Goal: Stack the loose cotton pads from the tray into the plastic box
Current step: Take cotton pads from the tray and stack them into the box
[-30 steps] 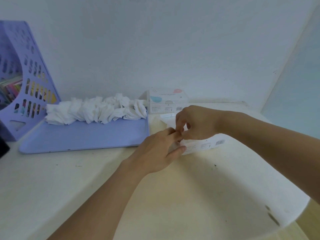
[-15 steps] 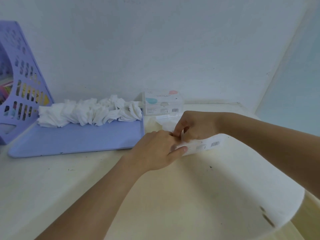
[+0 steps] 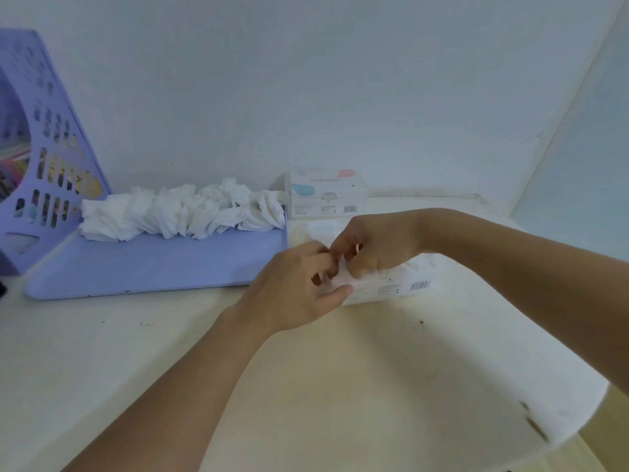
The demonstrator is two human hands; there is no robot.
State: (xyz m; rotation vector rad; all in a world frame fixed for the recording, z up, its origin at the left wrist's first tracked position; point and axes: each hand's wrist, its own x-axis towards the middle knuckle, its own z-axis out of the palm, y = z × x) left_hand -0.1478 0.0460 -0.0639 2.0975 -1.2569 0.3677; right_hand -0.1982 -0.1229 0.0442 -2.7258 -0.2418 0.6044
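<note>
A row of loose white cotton pads [image 3: 177, 212] lies along the far edge of the lavender tray [image 3: 153, 267]. Right of the tray stands the clear plastic box [image 3: 401, 284] with a barcode on its front and white pads showing inside. Both hands meet at the box's left end. My left hand [image 3: 292, 291] grips that end, thumb against the front wall and fingers curled over the top. My right hand [image 3: 377, 243] hovers over the opening, its curled fingertips pinching white cotton pads there. The hands hide the box's left part.
A second closed box of pads [image 3: 326, 195] with blue and pink marks stands behind, against the wall. A purple perforated file holder [image 3: 44, 148] rises at the far left. The cream table's rounded edge [image 3: 544, 430] curves at the right.
Both hands stayed at the box's left end. The right hand's fingers shifted slightly over the opening, and the left thumb stayed on the front wall. The view drifted a little.
</note>
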